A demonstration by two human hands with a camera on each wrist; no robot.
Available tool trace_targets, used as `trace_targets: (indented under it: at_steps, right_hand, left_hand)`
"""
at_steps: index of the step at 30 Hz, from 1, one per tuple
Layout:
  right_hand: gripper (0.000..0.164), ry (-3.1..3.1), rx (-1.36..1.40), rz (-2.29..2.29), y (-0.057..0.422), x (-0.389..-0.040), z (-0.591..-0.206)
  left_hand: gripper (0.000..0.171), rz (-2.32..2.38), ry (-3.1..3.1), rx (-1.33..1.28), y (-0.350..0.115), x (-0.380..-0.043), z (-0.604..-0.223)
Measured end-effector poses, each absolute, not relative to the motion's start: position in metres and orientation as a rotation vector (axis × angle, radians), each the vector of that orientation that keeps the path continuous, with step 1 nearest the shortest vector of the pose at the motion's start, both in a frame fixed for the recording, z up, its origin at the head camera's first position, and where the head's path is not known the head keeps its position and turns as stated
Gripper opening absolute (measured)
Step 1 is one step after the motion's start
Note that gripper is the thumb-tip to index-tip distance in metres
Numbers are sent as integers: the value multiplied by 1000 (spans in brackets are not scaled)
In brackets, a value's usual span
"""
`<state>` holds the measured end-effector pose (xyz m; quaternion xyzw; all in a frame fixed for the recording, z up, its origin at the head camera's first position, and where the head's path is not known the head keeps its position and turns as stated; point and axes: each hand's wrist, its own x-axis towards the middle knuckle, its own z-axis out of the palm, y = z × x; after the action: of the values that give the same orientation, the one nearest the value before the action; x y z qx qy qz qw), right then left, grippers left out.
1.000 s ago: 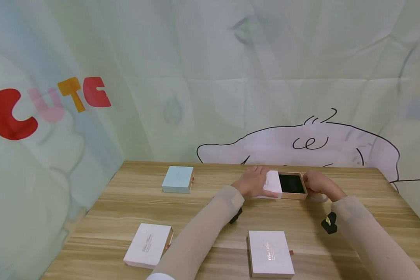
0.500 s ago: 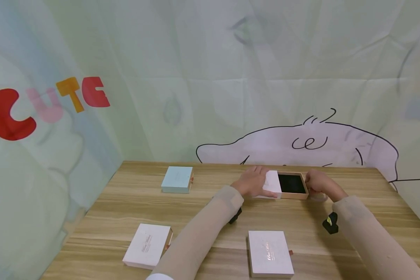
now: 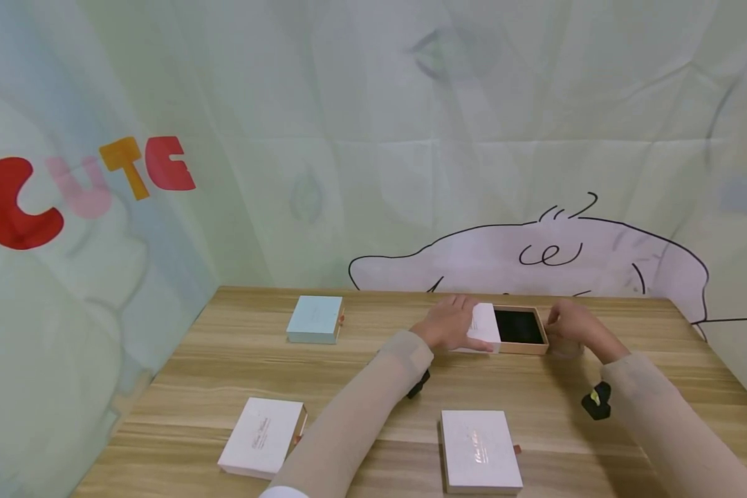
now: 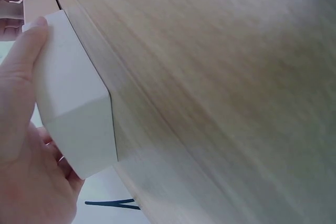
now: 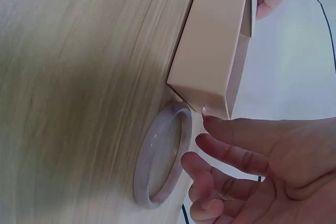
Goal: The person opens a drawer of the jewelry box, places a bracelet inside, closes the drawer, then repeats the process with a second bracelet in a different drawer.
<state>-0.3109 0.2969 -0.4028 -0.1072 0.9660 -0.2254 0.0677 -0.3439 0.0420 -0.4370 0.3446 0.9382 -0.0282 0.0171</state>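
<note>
My left hand (image 3: 448, 324) grips the white sleeve (image 3: 485, 328) of a drawer-style gift box at the back of the table, thumb along its near side. From the sleeve's right end the tan drawer (image 5: 210, 45) stands pulled partway out, with black lining (image 3: 519, 326) inside. Just off the drawer's end is my right hand (image 3: 577, 326), its fingers loosely bent and apart. In the right wrist view its thumb tip is right at a small ribbon tab (image 5: 204, 110). A pale lilac bangle (image 5: 144, 158) lies on the table below those fingers.
A light blue box (image 3: 315, 319) sits at the back left. Two more white boxes stand nearer, one at front left (image 3: 263, 436) partly behind my left sleeve (image 3: 355, 415), another box (image 3: 481, 449) at front centre. A printed curtain (image 3: 373, 173) hangs behind the wooden table (image 3: 373, 377).
The drawer has slid very slightly farther right. My right hand has then eased off its end, its fingers loosening and its wrist shifting right. The left hand stays put on the sleeve.
</note>
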Motion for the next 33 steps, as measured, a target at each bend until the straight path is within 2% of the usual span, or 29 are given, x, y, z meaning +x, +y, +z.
trace_targets:
  at_steps: [8, 24, 33]
  right_hand:
    - [25, 2870, -307, -703, 308, -307, -400]
    - [68, 2833, -384, -615, 317, -303, -405]
    - [64, 2844, -430, -620, 320, -303, -414]
  left_hand:
    - [102, -64, 2910, 1075, 42, -344, -436]
    - [102, -73, 2909, 1077, 42, -346, -438]
    - [101, -80, 2911, 1071, 43, -346, -439]
